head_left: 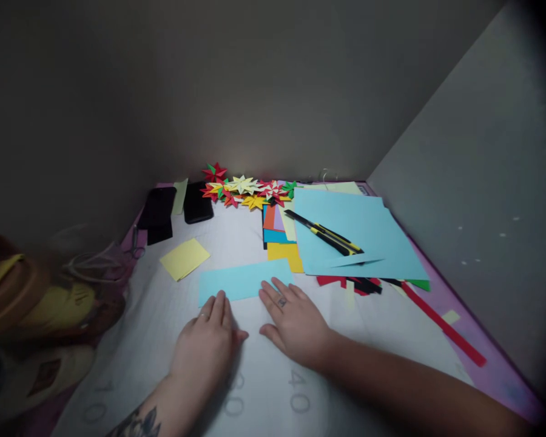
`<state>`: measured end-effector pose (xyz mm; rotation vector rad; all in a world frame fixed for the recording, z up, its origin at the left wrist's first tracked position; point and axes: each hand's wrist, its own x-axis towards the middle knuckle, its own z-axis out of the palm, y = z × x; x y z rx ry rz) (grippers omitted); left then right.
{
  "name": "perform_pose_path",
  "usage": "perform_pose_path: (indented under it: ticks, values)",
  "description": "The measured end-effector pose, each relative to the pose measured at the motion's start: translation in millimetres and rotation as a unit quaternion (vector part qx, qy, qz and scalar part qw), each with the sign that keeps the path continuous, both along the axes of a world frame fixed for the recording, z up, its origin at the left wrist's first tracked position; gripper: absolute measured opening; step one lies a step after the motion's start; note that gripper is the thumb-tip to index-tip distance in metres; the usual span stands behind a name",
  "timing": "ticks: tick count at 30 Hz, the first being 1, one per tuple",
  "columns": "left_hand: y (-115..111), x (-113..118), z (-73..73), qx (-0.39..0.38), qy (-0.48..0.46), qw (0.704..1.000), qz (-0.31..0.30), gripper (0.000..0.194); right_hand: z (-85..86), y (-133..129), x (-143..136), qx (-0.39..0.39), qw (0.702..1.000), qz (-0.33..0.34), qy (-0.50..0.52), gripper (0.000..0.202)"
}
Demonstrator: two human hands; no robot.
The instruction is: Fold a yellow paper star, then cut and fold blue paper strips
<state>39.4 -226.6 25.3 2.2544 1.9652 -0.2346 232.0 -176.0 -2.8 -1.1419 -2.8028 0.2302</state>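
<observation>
A light blue strip of paper lies flat across the white table sheet, longer side running left to right. My left hand rests near its lower left edge, fingertips on the paper and thumb out to the side. On its lower right end lie the fingers of my right hand, stretched and flat, with the thumb apart. Left of the strip is a small stack of yellow paper squares. Two yellow-and-black utility knives lie on large light blue sheets to the right.
Folded paper stars line the wall. Two dark phones and small scissors lie at the back left. Coloured paper, dark and red scraps and a red strip lie rightward. A bag stands at left.
</observation>
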Motion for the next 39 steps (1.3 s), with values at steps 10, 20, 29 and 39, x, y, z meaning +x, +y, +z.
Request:
perform_pose_path:
  ticks: [10,20,29,39]
  values:
    - [-6,-19,21.5,0.031,0.107,0.992,0.056,0.045,4.2,12,43,0.114,0.989,-0.084,0.039,0.032]
    - [39,-19,19.4,0.094,-0.047,0.993,-0.052,0.049,16.6,135,89,0.081,0.957,-0.278,0.001,0.045]
    - [56,-13,4.9,0.07,-0.106,0.991,-0.052,0.058,25.8,107,101,0.187,0.967,-0.111,0.136,0.039]
    - [48,-30,-9.0,0.157,-0.06,0.984,-0.064,0.052,21.2,80,98,0.197,0.827,-0.162,0.501,0.045]
